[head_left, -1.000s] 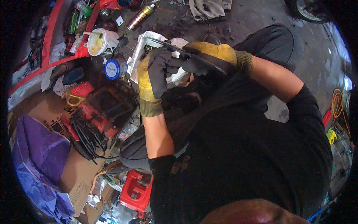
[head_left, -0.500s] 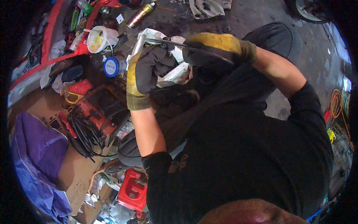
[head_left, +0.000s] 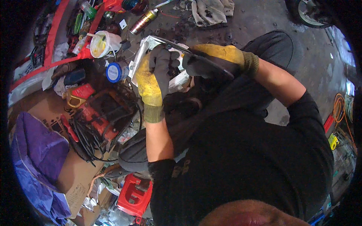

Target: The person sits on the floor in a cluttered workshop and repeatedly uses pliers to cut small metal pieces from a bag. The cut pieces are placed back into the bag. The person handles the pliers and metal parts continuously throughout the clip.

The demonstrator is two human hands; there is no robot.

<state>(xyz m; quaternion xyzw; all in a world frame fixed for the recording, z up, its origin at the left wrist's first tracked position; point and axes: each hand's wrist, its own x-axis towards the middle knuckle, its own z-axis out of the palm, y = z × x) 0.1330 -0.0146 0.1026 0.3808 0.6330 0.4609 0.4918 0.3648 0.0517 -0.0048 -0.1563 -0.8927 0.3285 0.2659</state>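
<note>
Above the person's folded legs, both gloved hands work close together; the right hand (head_left: pixel 215 59) is closed around a long dark bar (head_left: pixel 179 46), which runs slantwise from the palm out past the fingertips, over a crumpled white wrapper (head_left: pixel 178 81); the left hand (head_left: pixel 154 75) has its fingers curled just beneath the bar's far part, though whether they pinch anything I cannot tell; the wrapper lies below both hands, its contents mostly hidden by the gloves.

Left of the wrapper stands a tub with a blue lid (head_left: pixel 114 72), just beside it; farther up are a white bucket (head_left: pixel 105 44) with a yellowish smear inside and a spray can (head_left: pixel 144 22) lying on its side; nearer the body, black cables (head_left: pixel 83 137) lie in loops on cardboard (head_left: pixel 77 171), beside a purple cloth (head_left: pixel 42 148).
</note>
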